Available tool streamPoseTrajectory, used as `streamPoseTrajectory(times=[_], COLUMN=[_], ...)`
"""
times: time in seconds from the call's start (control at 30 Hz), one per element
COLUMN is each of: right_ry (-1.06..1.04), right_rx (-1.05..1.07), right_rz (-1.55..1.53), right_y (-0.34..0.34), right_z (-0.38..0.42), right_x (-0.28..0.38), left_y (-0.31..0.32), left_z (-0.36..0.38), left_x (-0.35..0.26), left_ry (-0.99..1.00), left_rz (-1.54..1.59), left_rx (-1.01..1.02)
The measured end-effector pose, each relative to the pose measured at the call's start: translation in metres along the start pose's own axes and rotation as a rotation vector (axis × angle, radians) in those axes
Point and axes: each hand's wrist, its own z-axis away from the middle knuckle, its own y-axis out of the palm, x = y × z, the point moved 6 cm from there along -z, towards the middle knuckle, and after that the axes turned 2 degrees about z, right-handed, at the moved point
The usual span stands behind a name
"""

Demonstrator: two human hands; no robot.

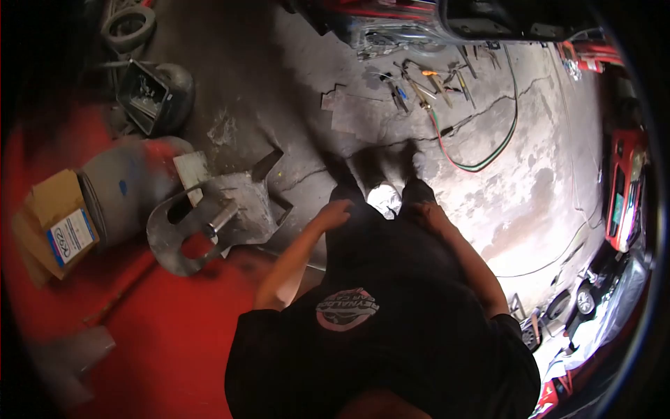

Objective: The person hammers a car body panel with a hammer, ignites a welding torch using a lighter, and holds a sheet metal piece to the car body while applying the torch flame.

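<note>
I look straight down my own body in a black shirt and dark trousers, standing on a stained concrete floor [279,91]. My left hand [333,211] rests against my left thigh, fingers loosely curled, holding nothing. My right hand [427,213] lies on my right thigh, also holding nothing. My shoes [387,166] show just beyond the hands. A grey metal bracket with cut-outs and a short pipe [209,220] lies on the floor to the left of my left hand.
Several hand tools [426,82] lie scattered ahead by a vehicle's underside [447,21]. A green and red hose [488,150] curves across the cracked floor. At left are a grey cylinder [122,185], a cardboard box [59,223], a crate [146,94] and a tyre [129,24].
</note>
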Motion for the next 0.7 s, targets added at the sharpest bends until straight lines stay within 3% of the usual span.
streamPoseTrajectory(times=[0.07, 0.13, 0.23, 0.27, 0.3, 0.37, 0.47, 0.57, 0.67, 0.7], right_ry=[-0.019, 0.003, -0.066, -0.149, -0.089, 0.002, -0.138, -0.253, -0.246, -0.314], right_rx=[0.003, 0.069, -0.055, -0.052, 0.081, 0.226, 0.038, 0.315, 0.479, 0.392], right_rz=[0.074, 0.110, 0.085, 0.138, 0.111, -0.056, -0.514, -0.969, -1.172, -1.205], right_y=[0.017, 0.034, 0.035, 0.016, 0.016, -0.035, -0.059, -0.083, -0.088, -0.059], right_z=[0.004, 0.006, -0.009, -0.017, -0.027, -0.020, 0.006, 0.046, 0.025, 0.002], right_x=[-0.018, -0.040, -0.075, -0.072, -0.080, -0.077, -0.083, -0.065, -0.076, -0.091], left_y=[0.013, 0.019, 0.026, 0.032, 0.036, 0.039, 0.047, 0.038, 0.029, 0.018], left_z=[-0.010, -0.023, -0.040, -0.043, -0.046, -0.052, -0.060, -0.059, -0.050, -0.060], left_x=[-0.017, -0.041, -0.079, -0.082, -0.093, -0.122, -0.132, -0.150, -0.151, -0.144], left_ry=[0.109, 0.000, -0.189, -0.217, -0.210, -0.180, -0.167, -0.338, -0.256, -0.386], left_rz=[-0.069, -0.256, -0.415, -0.472, -0.531, -0.642, -0.719, -0.481, 0.207, 0.298], left_rx=[0.007, 0.103, 0.194, 0.101, 0.087, 0.065, 0.117, 0.362, 0.533, 0.538])
